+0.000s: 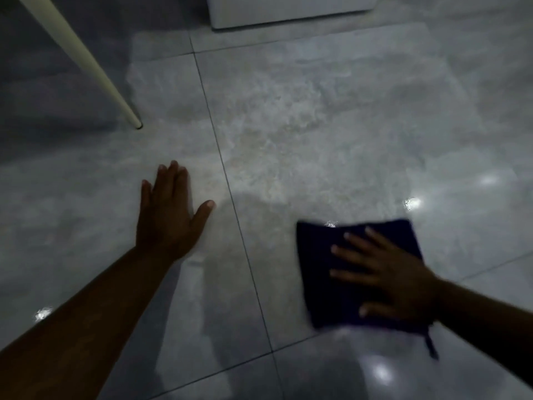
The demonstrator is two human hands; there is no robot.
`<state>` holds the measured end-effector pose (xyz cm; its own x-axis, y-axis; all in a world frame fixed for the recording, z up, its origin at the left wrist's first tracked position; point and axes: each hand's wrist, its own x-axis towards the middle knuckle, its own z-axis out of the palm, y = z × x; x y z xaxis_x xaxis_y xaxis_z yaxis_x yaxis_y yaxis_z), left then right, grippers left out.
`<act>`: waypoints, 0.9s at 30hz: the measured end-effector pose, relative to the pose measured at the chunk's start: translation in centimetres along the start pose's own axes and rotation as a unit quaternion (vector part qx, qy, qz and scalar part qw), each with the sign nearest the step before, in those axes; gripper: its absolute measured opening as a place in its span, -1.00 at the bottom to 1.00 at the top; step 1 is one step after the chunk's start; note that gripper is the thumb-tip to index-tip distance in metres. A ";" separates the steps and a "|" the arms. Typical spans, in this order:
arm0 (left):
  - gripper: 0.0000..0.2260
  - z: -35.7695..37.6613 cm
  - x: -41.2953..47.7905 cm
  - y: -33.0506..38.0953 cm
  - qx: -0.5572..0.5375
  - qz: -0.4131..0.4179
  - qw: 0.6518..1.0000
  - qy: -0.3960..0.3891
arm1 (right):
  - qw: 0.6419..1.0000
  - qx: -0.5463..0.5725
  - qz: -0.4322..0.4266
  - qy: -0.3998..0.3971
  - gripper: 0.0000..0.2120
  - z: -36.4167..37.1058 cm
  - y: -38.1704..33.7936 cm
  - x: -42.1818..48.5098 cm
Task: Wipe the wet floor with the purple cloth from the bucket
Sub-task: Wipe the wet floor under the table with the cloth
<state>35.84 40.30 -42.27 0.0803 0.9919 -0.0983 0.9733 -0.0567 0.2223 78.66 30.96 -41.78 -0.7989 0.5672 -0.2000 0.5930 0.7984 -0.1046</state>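
The purple cloth point(323, 255) lies flat and folded on the grey tiled floor point(317, 125) at the lower right. It looks dark in the dim light. My right hand point(386, 272) presses down on it with fingers spread, covering its right half. My left hand point(170, 215) rests flat on the floor to the left, palm down, fingers apart, holding nothing. The floor gleams with wet patches and light reflections around the cloth. The bucket is not in view.
A cream furniture leg point(86, 64) slants down to the floor at the upper left. The base of a white unit point(288, 13) stands at the top centre. Dark grout lines cross the tiles between my hands.
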 end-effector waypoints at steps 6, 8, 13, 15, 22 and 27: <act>-0.25 1.6 1.0 3.0 0.024 -0.009 1.000 0.013 | 0.974 -0.020 0.222 0.030 -0.32 -3.9 8.8 11.8; -0.25 2.0 1.6 2.9 0.031 -0.002 0.999 0.007 | 0.983 -0.018 0.180 0.038 -0.32 -3.4 6.5 15.2; -0.25 2.0 0.5 2.5 0.053 0.002 0.999 0.009 | 0.999 0.007 -0.028 0.026 -0.33 0.1 -2.8 5.5; -0.25 2.1 1.1 2.6 0.055 0.000 0.998 0.010 | 0.999 -0.024 -0.027 0.013 -0.29 0.4 -1.1 -0.2; -0.25 2.0 1.1 2.8 0.073 0.013 0.997 0.010 | 0.983 -0.004 0.184 0.025 -0.31 -3.3 15.9 7.6; -0.26 2.3 1.4 2.7 0.072 0.020 0.997 0.020 | 0.935 0.037 0.349 0.047 -0.28 -7.5 23.8 23.5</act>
<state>39.05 41.29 -44.05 0.1145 0.9920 -0.0525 0.9904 -0.1099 0.0843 73.28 64.83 -41.65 -0.2186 0.9629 -0.1581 0.9757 0.2135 -0.0492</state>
